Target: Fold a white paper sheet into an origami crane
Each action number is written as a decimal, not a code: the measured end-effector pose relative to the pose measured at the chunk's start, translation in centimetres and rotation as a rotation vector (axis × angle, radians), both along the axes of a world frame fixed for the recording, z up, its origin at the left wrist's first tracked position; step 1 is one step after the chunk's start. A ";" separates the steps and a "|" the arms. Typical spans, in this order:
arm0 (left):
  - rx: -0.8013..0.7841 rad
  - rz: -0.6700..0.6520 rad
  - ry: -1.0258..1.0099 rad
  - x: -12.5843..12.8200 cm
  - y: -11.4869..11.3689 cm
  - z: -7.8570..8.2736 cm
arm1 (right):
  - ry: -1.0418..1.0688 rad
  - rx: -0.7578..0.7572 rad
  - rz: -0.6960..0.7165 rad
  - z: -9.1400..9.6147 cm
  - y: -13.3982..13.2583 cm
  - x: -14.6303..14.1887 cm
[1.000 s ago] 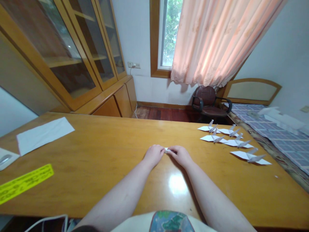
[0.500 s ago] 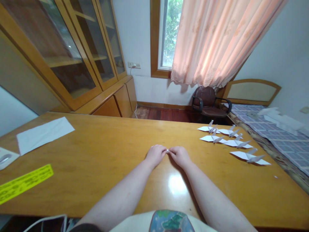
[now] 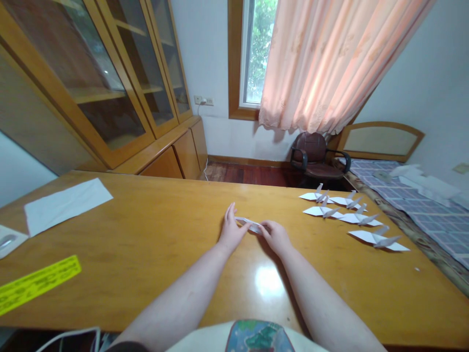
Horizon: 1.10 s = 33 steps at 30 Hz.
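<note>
Here, a small folded paper (image 3: 249, 224) is held low over the wooden table (image 3: 154, 244) at the centre of the frame. It is pinched by the right hand (image 3: 275, 235) at one end, while the left hand (image 3: 230, 230) is laid against it with fingers straight and pressed together. Finished paper cranes (image 3: 351, 215) are lined up at the right.

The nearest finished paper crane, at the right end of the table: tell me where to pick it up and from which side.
Pinch the nearest paper crane by its raised middle fold, where the neck and tail points stand up, coming from above. Its wings lie flat on the table and offer little edge to get under. The side toward the person is free; the other cranes lie behind it.
</note>
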<state>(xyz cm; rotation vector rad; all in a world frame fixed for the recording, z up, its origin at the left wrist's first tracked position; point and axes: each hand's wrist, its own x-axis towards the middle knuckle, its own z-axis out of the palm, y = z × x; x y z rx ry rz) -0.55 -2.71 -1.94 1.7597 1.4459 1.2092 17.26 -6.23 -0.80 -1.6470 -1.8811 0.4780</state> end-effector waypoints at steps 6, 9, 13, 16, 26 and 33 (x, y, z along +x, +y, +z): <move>-0.074 -0.010 -0.062 -0.5 0.8 -0.5 | 0.118 -0.089 0.002 -0.1 0.3 0.4; -0.068 -0.147 0.277 -0.7 0.4 0.2 | 0.127 -0.139 -0.007 -0.5 0.6 0.7; -0.059 -0.266 0.549 -0.4 -0.2 0.7 | 0.017 -0.092 0.023 -1.1 1.2 1.0; -0.034 -0.280 0.599 -0.2 -0.3 0.6 | -0.085 -0.034 0.004 -1.4 1.5 1.2; 0.127 -0.319 0.642 0.1 -0.5 1.0 | -0.176 0.031 0.051 -0.8 0.9 0.4; 0.183 -0.328 0.707 0.6 -1.3 1.6 | -0.234 0.102 0.086 -0.2 0.4 -0.1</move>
